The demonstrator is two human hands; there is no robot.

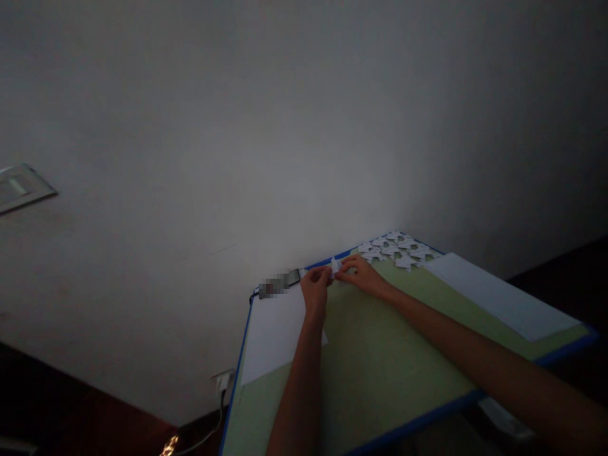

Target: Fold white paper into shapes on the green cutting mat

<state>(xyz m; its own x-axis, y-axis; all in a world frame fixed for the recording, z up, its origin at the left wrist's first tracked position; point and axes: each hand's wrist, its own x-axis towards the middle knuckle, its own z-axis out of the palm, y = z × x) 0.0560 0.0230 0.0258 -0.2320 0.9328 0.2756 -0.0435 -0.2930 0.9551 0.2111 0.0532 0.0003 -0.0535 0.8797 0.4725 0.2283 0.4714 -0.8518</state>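
Near the far edge of a green table (pixel 375 373), a small folded piece of white paper (pixel 335 267) is pinched between both hands. My left hand (pixel 316 285) closes its thumb and fingers on the paper's left side. From the right, my right hand (pixel 358 273) grips the other side with its fingertips. The exact folds are too small and dim to make out. Just beyond my right hand lie several white folded paper shapes (pixel 406 261), pointed like stars or fish, grouped in the far right corner.
White paper sheets (pixel 270 335) lie on the table's left, partly under my left forearm. Another white sheet (pixel 498 294) lies along the right edge. A phone (pixel 293 277) rests at the back left. The wall (pixel 285 158) borders the table; a plugged-in cable (pixel 221 405) hangs at lower left.
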